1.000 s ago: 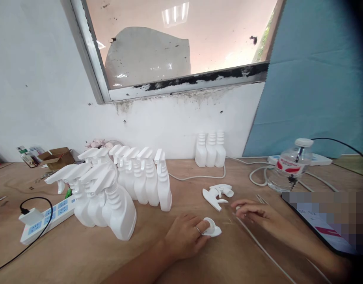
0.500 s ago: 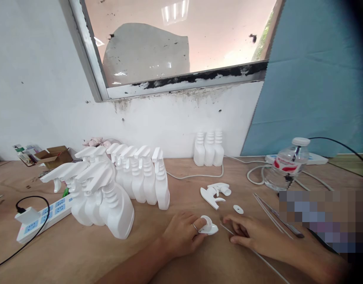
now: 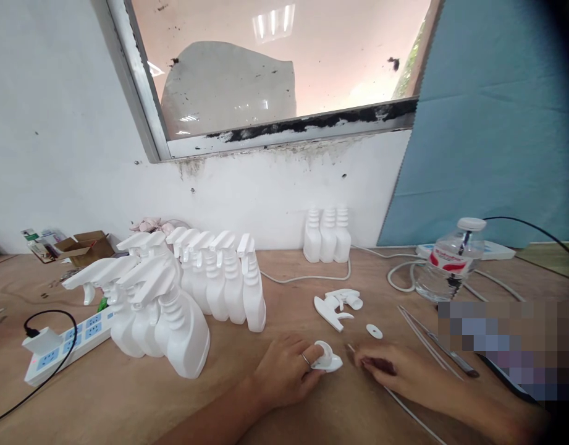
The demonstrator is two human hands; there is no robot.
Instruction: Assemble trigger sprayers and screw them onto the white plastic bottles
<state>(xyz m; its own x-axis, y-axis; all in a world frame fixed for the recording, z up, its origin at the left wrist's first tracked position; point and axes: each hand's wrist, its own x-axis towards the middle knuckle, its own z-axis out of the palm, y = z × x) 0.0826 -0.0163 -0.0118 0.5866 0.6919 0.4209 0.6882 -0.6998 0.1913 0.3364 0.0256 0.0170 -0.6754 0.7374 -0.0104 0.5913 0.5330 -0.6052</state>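
My left hand is closed on a small white plastic part at the table's front middle. To its right, my right hand pinches a thin white tube, whose short end points toward the white part without touching it. Behind the hands lie white spray-head pieces and a flat white disc. More thin tubes rest to the right, beside a slim grey tool.
Several white spray bottles stand at left, near a power strip and an open cardboard box. Three white bottles without spray heads stand by the wall. A clear water bottle and cables are at right.
My right hand has closed more tightly round the tube and turned slightly. My left hand still holds the white part in nearly the same place.
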